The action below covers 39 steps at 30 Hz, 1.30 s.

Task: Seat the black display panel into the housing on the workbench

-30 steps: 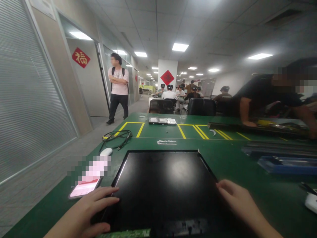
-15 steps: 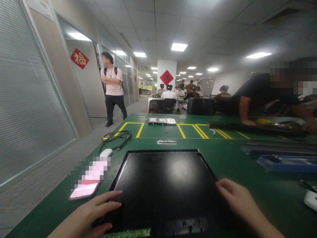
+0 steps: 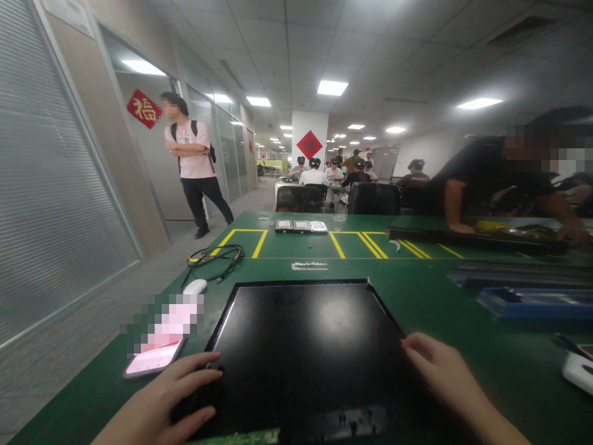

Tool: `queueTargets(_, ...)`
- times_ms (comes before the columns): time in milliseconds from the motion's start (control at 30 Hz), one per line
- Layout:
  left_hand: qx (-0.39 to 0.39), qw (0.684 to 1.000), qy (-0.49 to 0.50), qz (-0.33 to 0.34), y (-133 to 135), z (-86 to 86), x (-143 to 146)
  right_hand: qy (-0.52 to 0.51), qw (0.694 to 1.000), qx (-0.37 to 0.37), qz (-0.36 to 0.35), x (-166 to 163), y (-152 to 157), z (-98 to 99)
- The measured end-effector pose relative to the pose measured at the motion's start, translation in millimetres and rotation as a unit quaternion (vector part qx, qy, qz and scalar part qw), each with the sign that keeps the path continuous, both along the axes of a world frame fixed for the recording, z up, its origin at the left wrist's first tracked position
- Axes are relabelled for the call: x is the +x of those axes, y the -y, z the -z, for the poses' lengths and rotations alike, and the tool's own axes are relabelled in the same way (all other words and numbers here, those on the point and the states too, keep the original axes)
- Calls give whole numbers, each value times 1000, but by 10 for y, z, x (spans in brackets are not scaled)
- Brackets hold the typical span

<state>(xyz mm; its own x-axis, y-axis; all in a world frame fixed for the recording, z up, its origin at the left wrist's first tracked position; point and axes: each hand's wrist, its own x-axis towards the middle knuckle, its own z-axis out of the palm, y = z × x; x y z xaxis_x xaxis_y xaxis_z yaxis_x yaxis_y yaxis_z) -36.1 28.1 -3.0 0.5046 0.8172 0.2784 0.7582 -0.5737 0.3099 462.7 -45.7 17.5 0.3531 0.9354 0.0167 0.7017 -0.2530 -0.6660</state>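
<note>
A black LCD screen panel (image 3: 306,334) with a thin dark frame lies face up in front of me. My left hand (image 3: 178,395) grips its left edge, with bent fingertips reaching over the frame. On the opposite side, my right hand (image 3: 435,361) pinches the right edge between thumb and fingers. A strip of green circuit board (image 3: 250,436) shows at the panel's near edge, partly cut off by the picture. The undersides of both hands' holds are hidden.
Left of the panel are a lit phone (image 3: 155,358), a white mouse (image 3: 194,287) and a coiled black cable (image 3: 222,262). Hard drives (image 3: 301,227) sit farther back. At right are a blue tray (image 3: 532,303), long dark parts (image 3: 477,240) and a co-worker's arm (image 3: 456,207).
The view has shifted slightly. My left fingertips have drawn back a little toward the panel's edge, while my right hand keeps its place. A standing person at left has moved left.
</note>
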Motion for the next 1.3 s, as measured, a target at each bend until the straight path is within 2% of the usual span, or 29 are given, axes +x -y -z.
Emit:
queueTargets(167, 16, 997, -22, -68, -113, 48, -59, 6, 1000, 2, -4, 40, -13, 39)
queueTargets(433, -6, 989, -18, -144, -106, 103, 30, 15, 1000, 17, 3, 86, -31, 112)
queueTargets(567, -4, 988, -9, -155, -136, 93, 51, 4, 999, 38, 7, 86, -19, 89)
queueTargets(767, 16, 988, 34, -152, -196, 74, 91, 22, 996, 47, 75, 188, -7, 53)
queueTargets(900, 14, 988, 50, -146, -169, 23, 175, 24, 998, 49, 38, 241, -37, 165)
queueTargets(1000, -13, 984, 99, -149, -173, 31, 148, 13, 998, 52, 16, 232, -49, 223)
queueTargets(1100, -77, 959, 204, -179, -236, 141, 24, 6, 998, 55, 17, 205, -46, 211)
queueTargets(1200, -161, 911, 303, -229, -278, 237, -51, 13, 998, 57, 27, 177, -40, 173)
queueTargets(1233, -187, 888, 341, -246, -266, 231, -38, 14, 998, 58, 28, 169, -38, 163)
queueTargets(1300, -268, 813, 436, -279, -201, 148, 50, 14, 998, 57, 30, 161, -36, 151)
